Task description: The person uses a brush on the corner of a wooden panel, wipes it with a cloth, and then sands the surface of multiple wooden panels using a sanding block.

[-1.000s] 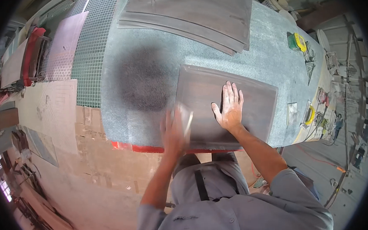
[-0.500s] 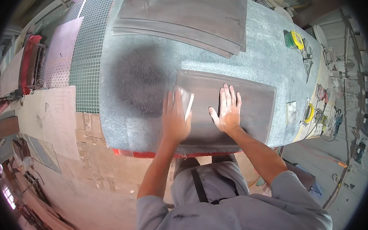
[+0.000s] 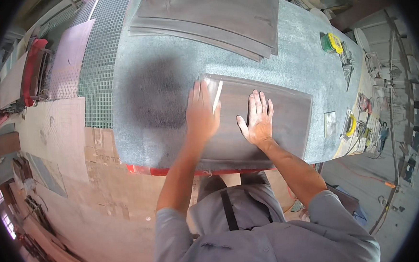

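A flat grey-brown panel (image 3: 287, 112) with a dull, streaked face lies near the front edge of the padded table. At its left end my left hand (image 3: 202, 110), a little smeared by motion, presses down a folded white sheet (image 3: 217, 96) that looks like sandpaper. The sheet's bright edge shows beside my thumb; the rest is under the palm. My right hand (image 3: 258, 121) rests flat on the middle of the panel, fingers apart and thumb out to the left. Whitish dust covers its fingers.
A stack of similar panels (image 3: 207, 16) lies at the far side of the grey-blue table cover (image 3: 147, 135). To the right are a green-and-yellow tub (image 3: 331, 43), a small pale plate (image 3: 330, 124) and a yellow-handled tool (image 3: 350, 124). Green grating (image 3: 101, 65) stretches along the left.
My left hand has slid away from me along the panel's left end, with the white sheet under it. My right hand stays in place on the panel; the view shifts slightly.
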Demonstrator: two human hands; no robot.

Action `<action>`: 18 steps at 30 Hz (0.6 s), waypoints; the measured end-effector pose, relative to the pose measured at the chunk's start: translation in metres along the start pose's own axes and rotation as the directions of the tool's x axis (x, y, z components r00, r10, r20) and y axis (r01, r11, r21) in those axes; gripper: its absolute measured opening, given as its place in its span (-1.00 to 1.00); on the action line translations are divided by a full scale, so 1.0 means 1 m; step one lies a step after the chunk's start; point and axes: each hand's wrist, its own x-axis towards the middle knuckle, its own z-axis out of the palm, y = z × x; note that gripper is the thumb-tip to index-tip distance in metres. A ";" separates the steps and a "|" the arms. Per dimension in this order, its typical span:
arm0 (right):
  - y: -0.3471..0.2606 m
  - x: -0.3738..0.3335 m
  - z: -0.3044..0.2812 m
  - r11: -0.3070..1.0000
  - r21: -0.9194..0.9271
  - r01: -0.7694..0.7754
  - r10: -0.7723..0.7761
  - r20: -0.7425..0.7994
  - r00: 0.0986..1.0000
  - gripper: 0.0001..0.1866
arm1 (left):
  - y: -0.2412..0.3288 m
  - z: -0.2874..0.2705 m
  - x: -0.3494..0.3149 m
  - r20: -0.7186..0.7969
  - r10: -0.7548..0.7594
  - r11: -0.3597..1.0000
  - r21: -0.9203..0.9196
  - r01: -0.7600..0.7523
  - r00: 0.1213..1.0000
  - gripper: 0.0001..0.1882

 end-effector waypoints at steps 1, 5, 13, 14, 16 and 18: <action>-0.008 0.007 0.000 0.999 0.031 0.044 -0.043 -0.040 0.998 -0.04 | -0.011 -0.002 0.018 -0.080 0.014 0.999 0.041 -0.011 0.997 -0.16; 0.010 -0.003 0.004 0.998 0.037 0.049 -0.045 -0.099 0.994 -0.06 | 0.004 -0.003 -0.046 -0.009 0.003 0.999 0.052 -0.003 1.000 -0.15; 0.001 -0.001 0.006 0.999 0.025 0.029 -0.028 -0.050 0.998 -0.08 | 0.012 -0.029 -0.177 0.122 -0.109 0.994 0.040 0.105 0.986 -0.17; 0.002 -0.002 0.006 0.999 0.035 0.038 -0.037 -0.052 0.998 -0.08 | 0.014 -0.032 -0.181 0.155 -0.129 0.991 0.050 0.123 0.979 -0.17; 0.004 -0.001 0.008 0.999 0.019 0.033 -0.032 -0.053 0.998 -0.08 | 0.017 -0.035 -0.185 0.208 -0.156 0.987 0.073 0.144 0.966 -0.16; 0.006 -0.007 0.008 1.000 -0.003 0.006 -0.006 -0.034 0.999 -0.07 | 0.013 -0.033 -0.221 0.183 -0.098 0.995 0.022 0.095 0.978 -0.14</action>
